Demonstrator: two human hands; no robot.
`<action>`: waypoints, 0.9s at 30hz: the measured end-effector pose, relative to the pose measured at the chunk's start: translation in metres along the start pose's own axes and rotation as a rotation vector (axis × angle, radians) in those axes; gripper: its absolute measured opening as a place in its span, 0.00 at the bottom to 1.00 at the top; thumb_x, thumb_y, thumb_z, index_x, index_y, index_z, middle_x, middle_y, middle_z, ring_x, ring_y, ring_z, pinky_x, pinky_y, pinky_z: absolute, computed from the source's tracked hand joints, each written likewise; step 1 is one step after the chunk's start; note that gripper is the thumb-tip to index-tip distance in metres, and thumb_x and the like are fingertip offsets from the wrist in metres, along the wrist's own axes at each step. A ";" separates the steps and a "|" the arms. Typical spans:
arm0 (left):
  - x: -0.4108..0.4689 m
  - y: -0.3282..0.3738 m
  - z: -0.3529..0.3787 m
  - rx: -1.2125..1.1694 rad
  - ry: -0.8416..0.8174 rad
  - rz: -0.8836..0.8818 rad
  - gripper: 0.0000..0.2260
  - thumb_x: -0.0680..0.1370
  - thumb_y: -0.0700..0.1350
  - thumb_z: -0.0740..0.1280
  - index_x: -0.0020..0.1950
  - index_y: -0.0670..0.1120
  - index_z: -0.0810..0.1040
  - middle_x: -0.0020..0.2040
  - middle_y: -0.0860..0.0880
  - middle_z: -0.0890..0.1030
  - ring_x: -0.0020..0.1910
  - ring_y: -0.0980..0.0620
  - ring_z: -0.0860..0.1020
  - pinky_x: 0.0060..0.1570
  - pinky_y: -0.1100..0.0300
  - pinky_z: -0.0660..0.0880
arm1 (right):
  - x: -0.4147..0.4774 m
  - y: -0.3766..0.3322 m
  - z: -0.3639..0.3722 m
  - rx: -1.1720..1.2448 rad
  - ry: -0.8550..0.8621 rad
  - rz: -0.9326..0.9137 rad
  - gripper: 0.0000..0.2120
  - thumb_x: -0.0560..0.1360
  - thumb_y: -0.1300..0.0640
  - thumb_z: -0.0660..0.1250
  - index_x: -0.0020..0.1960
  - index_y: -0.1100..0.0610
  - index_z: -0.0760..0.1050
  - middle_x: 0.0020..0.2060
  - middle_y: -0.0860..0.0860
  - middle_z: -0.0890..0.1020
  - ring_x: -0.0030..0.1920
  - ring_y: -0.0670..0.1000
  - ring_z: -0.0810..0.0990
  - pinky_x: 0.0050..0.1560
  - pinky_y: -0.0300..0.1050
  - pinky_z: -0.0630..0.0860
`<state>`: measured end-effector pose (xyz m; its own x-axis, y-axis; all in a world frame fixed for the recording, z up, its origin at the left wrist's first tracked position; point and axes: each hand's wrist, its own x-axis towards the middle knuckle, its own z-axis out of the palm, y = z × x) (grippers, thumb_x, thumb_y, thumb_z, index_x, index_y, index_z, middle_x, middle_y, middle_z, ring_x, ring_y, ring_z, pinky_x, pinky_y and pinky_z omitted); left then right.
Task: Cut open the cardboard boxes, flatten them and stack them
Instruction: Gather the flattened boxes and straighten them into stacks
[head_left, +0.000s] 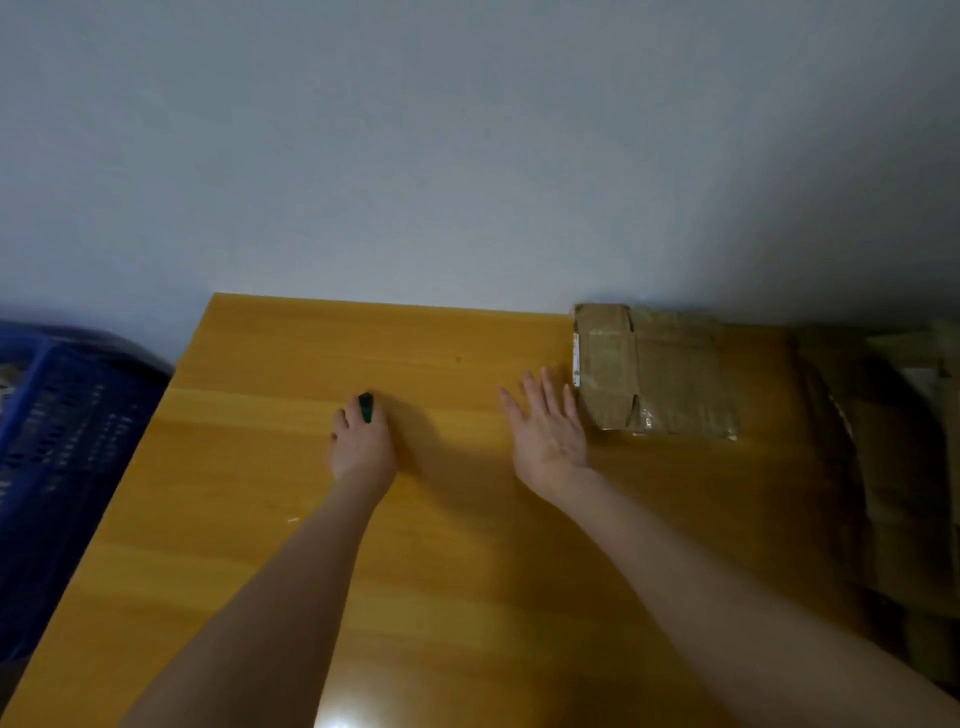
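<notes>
A flattened cardboard box (657, 371) covered in tape lies at the back right of the wooden table (260, 493), against the wall. My right hand (548, 431) is spread open, palm up, just left of the box, its fingertips close to the box's left edge. My left hand (361, 444) rests on the table's middle, fingers curled round a small dark green cutter (366, 406) whose tip sticks out past the knuckles.
A blue plastic crate (67, 441) stands off the table's left side. More cardboard boxes (904, 467) sit in shadow off the right edge. A grey wall (467, 156) rises directly behind the table.
</notes>
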<state>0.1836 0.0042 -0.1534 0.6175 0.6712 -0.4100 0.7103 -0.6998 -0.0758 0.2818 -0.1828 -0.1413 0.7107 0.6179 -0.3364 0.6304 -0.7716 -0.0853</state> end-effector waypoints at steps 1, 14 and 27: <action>0.000 0.011 -0.005 0.014 0.013 0.036 0.28 0.80 0.36 0.60 0.78 0.46 0.54 0.79 0.43 0.46 0.77 0.40 0.51 0.70 0.47 0.64 | -0.001 0.006 -0.004 0.004 0.009 0.016 0.42 0.74 0.66 0.61 0.78 0.49 0.38 0.77 0.56 0.36 0.75 0.59 0.31 0.70 0.56 0.30; -0.106 0.253 -0.080 -0.124 0.150 0.668 0.27 0.79 0.42 0.63 0.77 0.46 0.58 0.78 0.42 0.52 0.76 0.42 0.58 0.68 0.50 0.65 | -0.095 0.149 -0.073 0.195 0.233 0.342 0.35 0.78 0.60 0.59 0.78 0.50 0.44 0.78 0.55 0.42 0.77 0.57 0.39 0.75 0.55 0.40; -0.278 0.407 -0.056 -0.783 -0.325 0.613 0.36 0.74 0.52 0.72 0.76 0.43 0.59 0.72 0.41 0.68 0.69 0.41 0.69 0.67 0.45 0.69 | -0.273 0.332 -0.073 0.277 0.320 0.881 0.41 0.74 0.41 0.66 0.78 0.48 0.46 0.77 0.57 0.46 0.76 0.63 0.45 0.74 0.64 0.50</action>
<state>0.3194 -0.4536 -0.0196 0.9077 0.0759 -0.4127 0.3981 -0.4665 0.7899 0.3199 -0.5968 -0.0098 0.9690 -0.2170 -0.1182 -0.2340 -0.9595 -0.1568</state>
